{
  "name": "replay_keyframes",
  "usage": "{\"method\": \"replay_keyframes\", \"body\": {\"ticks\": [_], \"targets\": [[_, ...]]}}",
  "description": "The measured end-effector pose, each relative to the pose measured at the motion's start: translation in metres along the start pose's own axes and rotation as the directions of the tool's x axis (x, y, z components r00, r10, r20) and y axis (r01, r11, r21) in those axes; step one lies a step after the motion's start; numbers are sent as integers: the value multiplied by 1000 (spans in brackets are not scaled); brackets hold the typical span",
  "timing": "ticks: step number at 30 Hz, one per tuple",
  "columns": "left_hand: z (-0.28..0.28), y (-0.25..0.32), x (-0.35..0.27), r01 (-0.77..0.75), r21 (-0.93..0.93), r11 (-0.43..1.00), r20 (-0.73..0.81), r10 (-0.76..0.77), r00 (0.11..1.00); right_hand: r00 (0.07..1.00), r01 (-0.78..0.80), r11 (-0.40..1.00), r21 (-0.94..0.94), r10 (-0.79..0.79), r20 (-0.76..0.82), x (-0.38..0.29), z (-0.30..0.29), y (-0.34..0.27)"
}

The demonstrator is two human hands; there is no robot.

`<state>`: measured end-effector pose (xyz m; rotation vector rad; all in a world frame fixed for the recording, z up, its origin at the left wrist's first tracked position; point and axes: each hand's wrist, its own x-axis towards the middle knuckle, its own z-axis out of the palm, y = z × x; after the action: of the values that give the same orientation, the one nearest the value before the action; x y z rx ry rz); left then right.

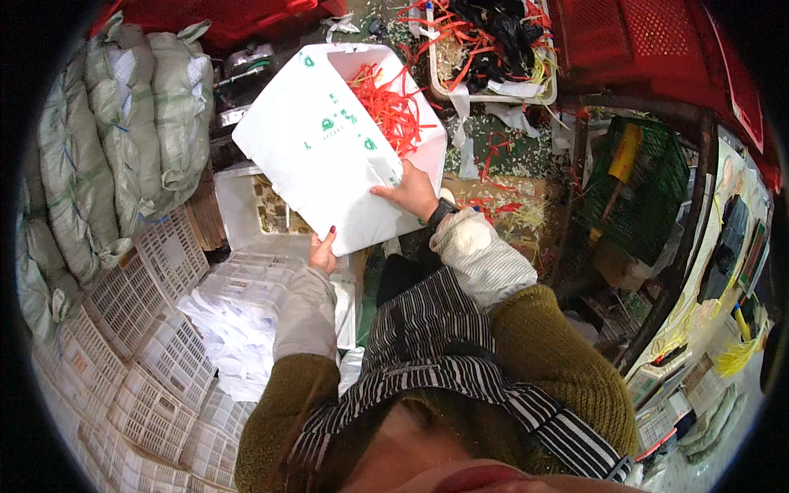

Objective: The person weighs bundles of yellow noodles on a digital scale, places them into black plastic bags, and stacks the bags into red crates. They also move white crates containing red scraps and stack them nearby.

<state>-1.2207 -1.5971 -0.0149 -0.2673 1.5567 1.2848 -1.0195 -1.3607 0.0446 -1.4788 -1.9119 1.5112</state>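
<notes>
A white foam box (434, 132) stands tilted before me, with a heap of red plastic strips (394, 117) inside. Its broad white panel (308, 148), printed with green marks and writing, faces me; whether this is a side or a loose lid I cannot tell. My left hand (322, 251) pinches the panel's near left corner, the thumb on top. At the near right edge my right hand (412, 194) grips the panel, thumb on its face and the other fingers mostly hidden.
Stuffed woven sacks (123, 117) and stacked white plastic crates (154, 382) line the left. White paper strips (237, 339) lie on a crate. Ahead, a white tub (493, 95) holds black bags and red strips. A green mesh basket (641, 191) and a cluttered table (678, 345) stand right.
</notes>
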Motion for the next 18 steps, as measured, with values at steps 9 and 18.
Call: {"method": "replay_keyframes", "body": {"ticks": [9, 18], "targets": [[-38, -9, -69, 250, -408, 878, 202, -181, 963, 976, -30, 967, -254, 83, 203, -94, 14, -81], [-46, 43, -210, 110, -307, 945, 349, 4, 937, 950, 300, 949, -101, -287, 125, -192, -49, -177]]}}
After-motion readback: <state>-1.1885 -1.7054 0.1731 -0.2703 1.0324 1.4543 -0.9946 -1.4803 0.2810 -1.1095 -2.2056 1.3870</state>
